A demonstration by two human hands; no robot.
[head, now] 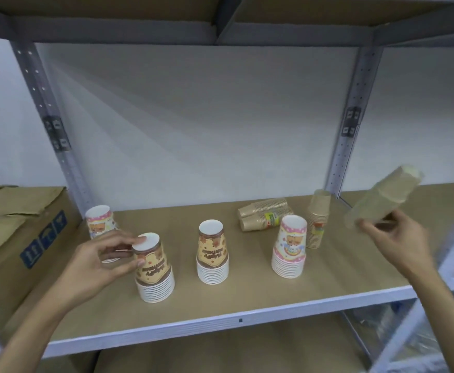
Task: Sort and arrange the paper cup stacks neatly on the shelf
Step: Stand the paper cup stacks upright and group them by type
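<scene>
Left hand: my fingers pinch the top of the yellow-brown stack, upright at the shelf front.
Right hand: closed on a blurred kraft stack, held in the air, long axis tilted toward 1 o'clock.
Target, my guess: upright kraft stack, at 9 o'clock from my right hand, the nearer one.

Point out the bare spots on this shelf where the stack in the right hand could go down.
Bare board lies right of the pink cup stack and upright kraft stack; more lies behind the middle brown-print stack. Crowded: the lying kraft sleeves.
</scene>
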